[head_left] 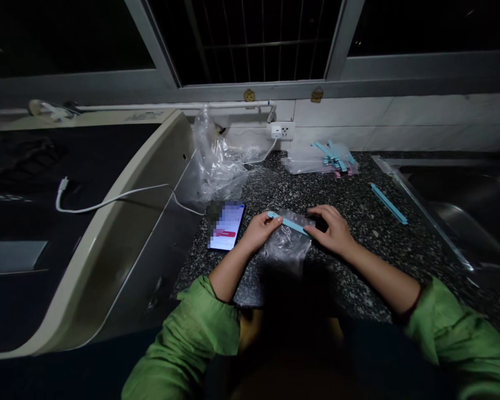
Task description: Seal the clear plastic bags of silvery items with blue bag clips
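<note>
On the counter, both hands pinch a blue strip atop a clear bag: left hand at its left end, right hand at its right; a phone lies just left. Farther off, another strip lies alone; a pile of strips sits near the wall.

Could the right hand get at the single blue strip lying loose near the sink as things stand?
Probably yes. The right hand rests on the clear bag, and bare countertop lies between it and the loose blue strip, with nothing in the way, though it is busy pinching another strip.

Both hands pinch a blue strip over a plastic bag.
</note>
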Available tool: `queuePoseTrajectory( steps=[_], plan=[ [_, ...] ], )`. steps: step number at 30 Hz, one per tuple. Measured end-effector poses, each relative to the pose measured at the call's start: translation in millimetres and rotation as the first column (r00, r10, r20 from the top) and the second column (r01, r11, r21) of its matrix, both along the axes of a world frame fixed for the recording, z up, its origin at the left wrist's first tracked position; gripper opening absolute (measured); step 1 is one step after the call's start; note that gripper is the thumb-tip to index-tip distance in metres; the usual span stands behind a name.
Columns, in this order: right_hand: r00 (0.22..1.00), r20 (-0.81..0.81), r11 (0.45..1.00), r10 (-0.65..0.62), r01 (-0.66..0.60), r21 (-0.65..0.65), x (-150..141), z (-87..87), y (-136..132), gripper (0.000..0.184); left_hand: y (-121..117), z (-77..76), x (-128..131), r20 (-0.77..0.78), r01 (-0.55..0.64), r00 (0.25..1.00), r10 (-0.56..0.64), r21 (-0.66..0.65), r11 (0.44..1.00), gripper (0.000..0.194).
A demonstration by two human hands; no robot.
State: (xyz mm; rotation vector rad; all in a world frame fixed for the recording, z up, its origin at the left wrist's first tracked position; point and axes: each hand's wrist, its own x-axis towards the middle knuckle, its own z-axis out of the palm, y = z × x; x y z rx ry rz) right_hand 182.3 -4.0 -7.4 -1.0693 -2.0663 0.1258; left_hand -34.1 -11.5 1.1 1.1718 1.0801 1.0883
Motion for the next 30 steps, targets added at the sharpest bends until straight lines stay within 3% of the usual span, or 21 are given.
queuePoseTrajectory(
  steps=[2, 5, 8, 11, 19, 30],
  plan=[
    [0.997, -0.072, 0.984, 0.013, -0.025, -0.174, 0.8, -2.3, 3.1, 0.036, -0.6, 1.7, -0.2, -0.011, 0.020, 1.000, -0.020, 0.019, 1.000, 0.043],
    [0.988, -0.140, 0.905, 0.059, -0.112, -0.410, 0.0, -4.6, 5.2, 0.037, -0.7, 3.6, -0.3, -0.025, 0.048, 0.999, -0.047, 0.047, 0.998, 0.043],
    [0.978, -0.184, 0.829, 0.095, -0.181, -0.530, -2.0, -3.1, 3.9, 0.034, 0.2, 3.7, -0.4, -0.041, 0.069, 0.997, -0.066, 0.063, 0.996, 0.044],
    [0.974, -0.208, 0.810, 0.090, -0.193, -0.553, -3.5, -0.1, 2.0, 0.032, 1.4, 2.6, -0.4, -0.058, 0.071, 0.996, -0.067, 0.076, 0.995, 0.043],
    [0.973, -0.222, 0.828, 0.061, -0.174, -0.534, -5.1, -1.3, 1.1, 0.030, 3.3, -2.5, -2.1, -0.080, -0.032, 0.996, 0.042, 0.113, 0.993, 0.036],
    [0.974, -0.224, 0.839, 0.044, -0.158, -0.521, -5.2, -2.7, 1.5, 0.026, 5.0, -6.5, -3.0, -0.133, -0.052, 0.988, 0.076, 0.178, 0.983, 0.028]
  ],
)
